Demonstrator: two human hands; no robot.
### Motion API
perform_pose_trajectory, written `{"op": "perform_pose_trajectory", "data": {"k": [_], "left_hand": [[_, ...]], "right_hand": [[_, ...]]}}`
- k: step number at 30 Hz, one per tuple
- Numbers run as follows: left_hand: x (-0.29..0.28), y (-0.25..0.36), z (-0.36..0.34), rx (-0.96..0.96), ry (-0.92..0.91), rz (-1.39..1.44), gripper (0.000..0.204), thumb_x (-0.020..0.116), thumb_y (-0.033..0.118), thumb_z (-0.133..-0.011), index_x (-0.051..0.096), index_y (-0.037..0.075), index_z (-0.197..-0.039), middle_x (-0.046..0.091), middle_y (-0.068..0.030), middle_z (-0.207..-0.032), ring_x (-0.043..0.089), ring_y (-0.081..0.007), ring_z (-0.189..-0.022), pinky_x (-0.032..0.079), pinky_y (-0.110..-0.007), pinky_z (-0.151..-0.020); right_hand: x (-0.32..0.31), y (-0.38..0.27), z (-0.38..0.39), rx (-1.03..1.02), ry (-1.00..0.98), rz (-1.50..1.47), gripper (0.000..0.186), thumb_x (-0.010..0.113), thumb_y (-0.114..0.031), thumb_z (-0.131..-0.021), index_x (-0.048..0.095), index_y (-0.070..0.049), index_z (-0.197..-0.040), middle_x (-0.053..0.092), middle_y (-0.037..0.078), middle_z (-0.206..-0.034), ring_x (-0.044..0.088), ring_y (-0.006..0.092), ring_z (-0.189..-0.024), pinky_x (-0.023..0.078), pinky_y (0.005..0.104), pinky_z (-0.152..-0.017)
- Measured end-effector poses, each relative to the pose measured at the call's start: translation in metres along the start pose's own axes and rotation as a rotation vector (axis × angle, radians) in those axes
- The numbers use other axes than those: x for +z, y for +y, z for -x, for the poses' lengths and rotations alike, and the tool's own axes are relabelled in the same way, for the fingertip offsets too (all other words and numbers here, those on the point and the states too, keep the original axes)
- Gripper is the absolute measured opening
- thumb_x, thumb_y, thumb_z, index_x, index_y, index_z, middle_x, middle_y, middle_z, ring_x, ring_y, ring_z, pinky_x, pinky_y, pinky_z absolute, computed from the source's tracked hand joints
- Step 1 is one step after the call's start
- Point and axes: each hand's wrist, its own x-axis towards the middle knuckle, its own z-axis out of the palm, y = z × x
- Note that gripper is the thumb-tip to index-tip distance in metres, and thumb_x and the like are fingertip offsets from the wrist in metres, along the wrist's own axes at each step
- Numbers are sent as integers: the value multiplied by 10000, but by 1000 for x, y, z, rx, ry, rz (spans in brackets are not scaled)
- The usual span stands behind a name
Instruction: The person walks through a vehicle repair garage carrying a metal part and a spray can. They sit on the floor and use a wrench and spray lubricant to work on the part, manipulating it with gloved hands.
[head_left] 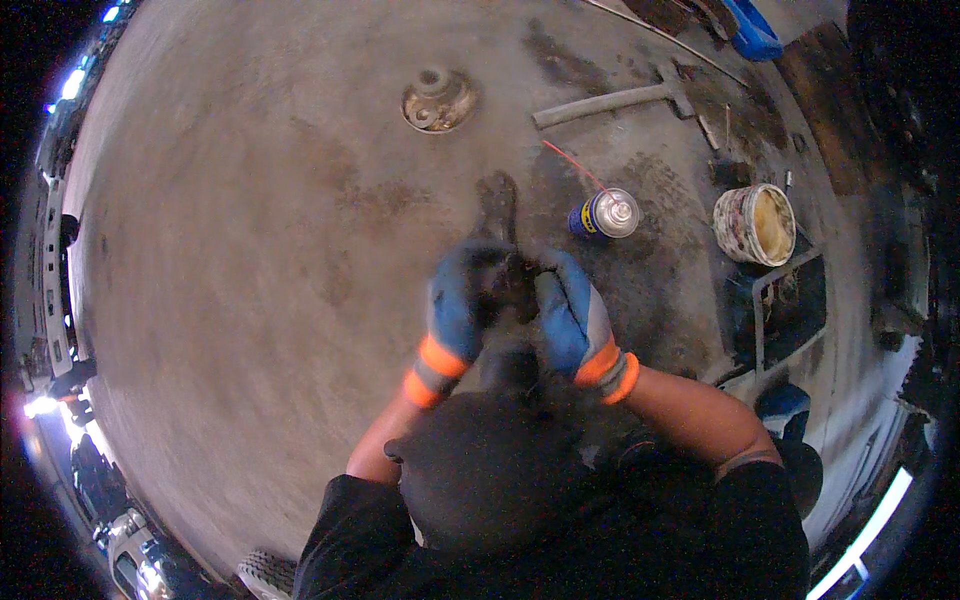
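Note:
My left hand (pixel 458 305), in a blue and grey glove with an orange cuff, is curled round the side of a dark, greasy metal part (pixel 498 212). The part is long, with a forked-looking far end that points away from me. My right hand (pixel 570 315), gloved alike, closes on the near end of the same part from the right. Gloves and shadow hide much of that near end, and the left glove is slightly blurred. Just beyond my right hand stands a blue spray can (pixel 606 214) with a silver top and a thin red straw (pixel 574 164).
A round, rusty metal hub-like piece (pixel 438 102) sits on the stained concrete floor (pixel 250 230) farther off. To the right lie a hammer (pixel 610 103) and a long thin rod (pixel 668 42). A smeared tub (pixel 756 225) with yellowish contents stands near a metal frame (pixel 790 268).

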Motion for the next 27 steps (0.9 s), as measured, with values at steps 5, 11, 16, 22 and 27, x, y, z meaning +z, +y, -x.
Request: {"op": "perform_pose_trajectory", "data": {"k": [5,11,16,22,27], "left_hand": [[3,7,2,-527,-71,869,655,324,636,-896,614,57,-993,650,-106,-944,601,-252,-811,491,-373,-680],[-7,-16,2,-100,-348,429,673,358,645,-878,598,49,-1075,630,-127,-1041,575,-255,-984,466,-375,-844],[6,-33,9,-284,-224,625,686,382,629,-879,507,63,-1248,579,-115,-1178,540,-251,-1074,415,-388,-953],[17,-53,1,-239,-233,571,448,410,448,-929,536,79,-1150,585,-86,-1116,548,-213,-980,416,-360,-910],[19,-41,8,-372,-76,916,356,381,410,-946,540,117,-1072,588,-46,-1073,538,-194,-957,421,-353,-888]], "right_hand": [[-3,-21,-4,-163,-125,128,311,489,-66,-892,506,14,-1192,614,126,-1071,566,175,-986,444,311,-884],[2,-32,-4,-142,-146,32,396,665,-143,-785,545,2,-1133,657,122,-955,622,171,-852,497,316,-764],[-4,-25,-14,-360,-13,461,316,703,-209,-739,594,-25,-973,642,144,-821,634,275,-719,502,357,-646],[-15,-8,-24,-512,42,723,257,705,-293,-721,614,-63,-791,604,137,-681,587,330,-605,461,387,-548],[-3,-3,-26,-753,62,869,244,709,-336,-696,593,-124,-663,556,99,-595,533,289,-509,385,404,-470]]}}
